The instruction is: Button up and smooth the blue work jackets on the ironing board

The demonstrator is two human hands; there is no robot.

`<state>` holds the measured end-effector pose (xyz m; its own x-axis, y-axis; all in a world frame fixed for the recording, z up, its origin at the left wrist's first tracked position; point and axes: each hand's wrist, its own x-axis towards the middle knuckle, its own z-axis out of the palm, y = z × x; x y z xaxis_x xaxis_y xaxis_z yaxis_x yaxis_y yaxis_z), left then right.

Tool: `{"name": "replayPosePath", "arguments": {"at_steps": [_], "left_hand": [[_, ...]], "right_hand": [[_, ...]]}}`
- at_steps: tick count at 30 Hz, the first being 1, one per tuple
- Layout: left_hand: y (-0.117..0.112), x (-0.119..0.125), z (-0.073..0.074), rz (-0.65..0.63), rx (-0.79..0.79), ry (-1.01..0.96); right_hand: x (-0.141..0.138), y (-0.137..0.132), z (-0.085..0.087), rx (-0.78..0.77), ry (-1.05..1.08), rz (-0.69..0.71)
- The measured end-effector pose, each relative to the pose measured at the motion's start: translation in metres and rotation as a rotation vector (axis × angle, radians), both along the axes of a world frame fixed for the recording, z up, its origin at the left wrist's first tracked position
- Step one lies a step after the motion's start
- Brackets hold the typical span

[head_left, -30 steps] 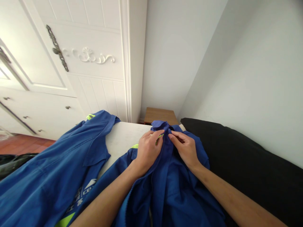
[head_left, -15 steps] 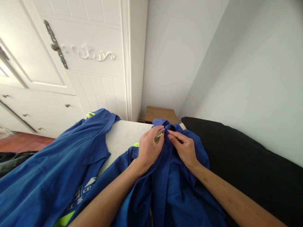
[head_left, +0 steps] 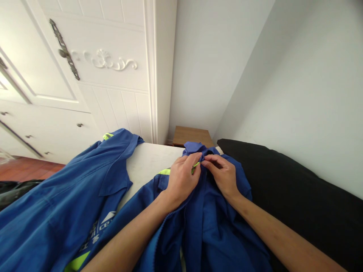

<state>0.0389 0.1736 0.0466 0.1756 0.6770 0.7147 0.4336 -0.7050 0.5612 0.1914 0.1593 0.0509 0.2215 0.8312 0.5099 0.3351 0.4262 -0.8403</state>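
A blue work jacket with yellow-green trim lies in front of me, its front zip edge unfastened. At its collar end, my left hand pinches the cloth between thumb and fingers. Close beside it, my right hand pinches the same collar area, the fingertips of both hands nearly meeting. Whatever small part sits between the fingertips is hidden. To the left is a second blue garment with white lettering and yellow-green patches, touched by neither hand.
Both garments rest on a white surface. A black padded piece stands along the right wall. Beyond the surface is a small wooden stand. A white cabinet with ornate handles rises at the back left, over a reddish wooden floor.
Both hands have shifted slightly right with the collar cloth between their fingers. The right fingers have curled in a little more. The second garment stays in place.
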Motion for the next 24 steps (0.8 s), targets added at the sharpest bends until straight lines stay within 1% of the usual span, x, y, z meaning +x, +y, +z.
{"name": "replayPosePath", "arguments": {"at_steps": [5, 9, 14, 16, 19, 21, 24], "left_hand": [[0.000, -0.002, 0.004, -0.040, 0.044, 0.033], [0.000, -0.005, 0.008, -0.081, 0.062, 0.071], [0.000, -0.006, 0.007, -0.107, 0.099, 0.098], [0.000, -0.006, 0.007, -0.119, 0.087, 0.099], [0.000, -0.006, 0.007, -0.139, 0.088, 0.097], [0.000, -0.007, 0.007, -0.148, 0.098, 0.093], [0.000, -0.007, 0.007, -0.145, 0.106, 0.093]], "right_hand": [[0.008, 0.004, 0.000, 0.154, -0.134, 0.040], [0.014, 0.004, 0.002, 0.209, -0.224, 0.039], [0.016, 0.001, 0.005, 0.243, -0.323, 0.111], [0.017, 0.001, 0.005, 0.276, -0.363, 0.081], [0.019, 0.001, 0.003, 0.379, -0.438, 0.014], [0.019, 0.002, 0.002, 0.431, -0.454, 0.004], [0.018, 0.004, 0.001, 0.434, -0.428, 0.022]]}}
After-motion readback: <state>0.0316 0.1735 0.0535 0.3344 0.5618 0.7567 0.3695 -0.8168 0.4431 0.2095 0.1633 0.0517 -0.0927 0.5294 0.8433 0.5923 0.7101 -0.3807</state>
